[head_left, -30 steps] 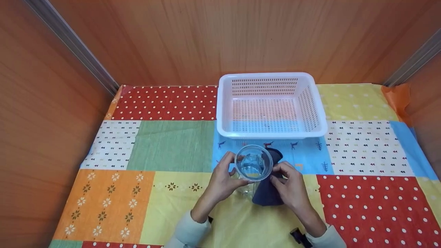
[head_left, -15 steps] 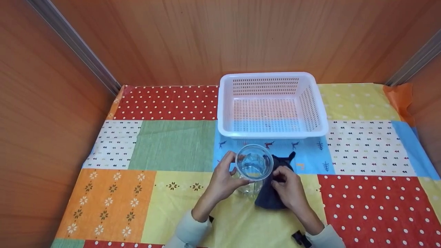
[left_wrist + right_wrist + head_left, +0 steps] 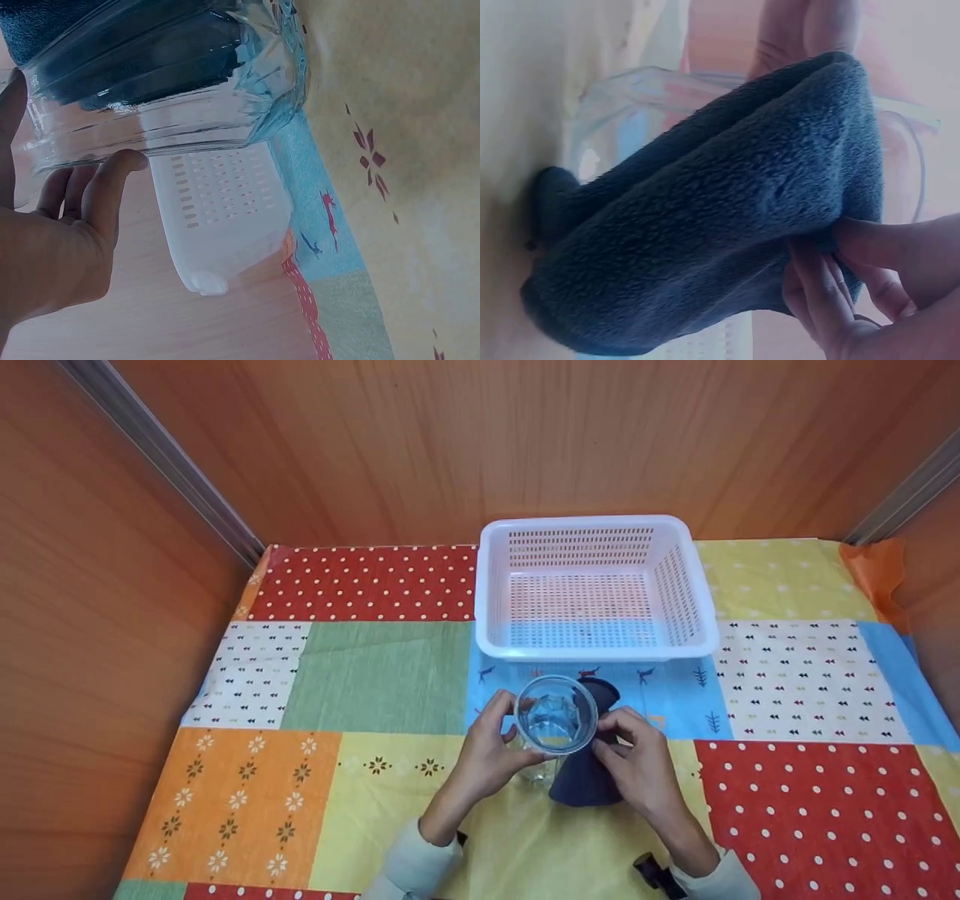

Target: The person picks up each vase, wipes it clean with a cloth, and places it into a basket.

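Observation:
A clear faceted glass jar (image 3: 553, 720) stands upright with its round mouth facing the head camera. My left hand (image 3: 491, 750) grips its left side near the rim, thumb in front and fingers behind. In the left wrist view, the jar (image 3: 202, 124) spans the top, a dark shape showing through its wall. A dark blue fluffy cloth (image 3: 589, 772) hangs along the jar's right side. My right hand (image 3: 637, 757) pinches this cloth between thumb and fingers just beside the rim. From the right wrist, the folded cloth (image 3: 727, 195) covers much of the jar.
A white perforated plastic basket (image 3: 596, 652) stands just beyond the jar, near the wooden back panel (image 3: 480, 450). The table has a patchwork cloth (image 3: 382, 675). Wooden panels also close off both sides.
The cloth's top, with two tips at half a second ago, now curls over higher, and its lower edge has shifted slightly up and left. The right hand rose slightly. The left hand barely moved.

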Motion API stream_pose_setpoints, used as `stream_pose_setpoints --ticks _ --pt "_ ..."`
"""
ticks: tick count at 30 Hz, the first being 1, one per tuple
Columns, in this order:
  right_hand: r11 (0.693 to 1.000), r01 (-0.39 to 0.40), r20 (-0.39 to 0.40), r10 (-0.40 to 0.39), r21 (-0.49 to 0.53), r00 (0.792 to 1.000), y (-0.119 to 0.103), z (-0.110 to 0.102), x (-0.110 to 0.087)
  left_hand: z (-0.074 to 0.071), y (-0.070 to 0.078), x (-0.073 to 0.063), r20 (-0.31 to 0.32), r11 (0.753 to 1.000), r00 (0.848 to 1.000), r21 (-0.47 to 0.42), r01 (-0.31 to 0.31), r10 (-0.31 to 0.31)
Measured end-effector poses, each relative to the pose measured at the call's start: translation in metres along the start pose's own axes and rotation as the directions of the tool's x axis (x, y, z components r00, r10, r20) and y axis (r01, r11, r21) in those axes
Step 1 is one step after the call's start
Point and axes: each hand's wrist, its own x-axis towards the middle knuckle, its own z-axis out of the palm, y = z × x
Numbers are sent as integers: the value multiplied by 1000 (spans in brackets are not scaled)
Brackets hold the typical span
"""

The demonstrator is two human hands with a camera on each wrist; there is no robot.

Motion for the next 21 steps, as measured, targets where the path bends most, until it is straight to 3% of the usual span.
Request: stream_pose_setpoints --ticks 12,17,21 --pt "984 -22 20 26 -175 999 45 8 4 -2 2 1 -4 1000 1000 9 8 -8" --pt "988 -14 19 17 -152 1000 54 9 2 -1 2 1 -2 1000 1000 13 13 -13" --pt "994 -41 9 42 -97 999 48 7 0 -1 1 2 1 1000 1000 17 17 -17"
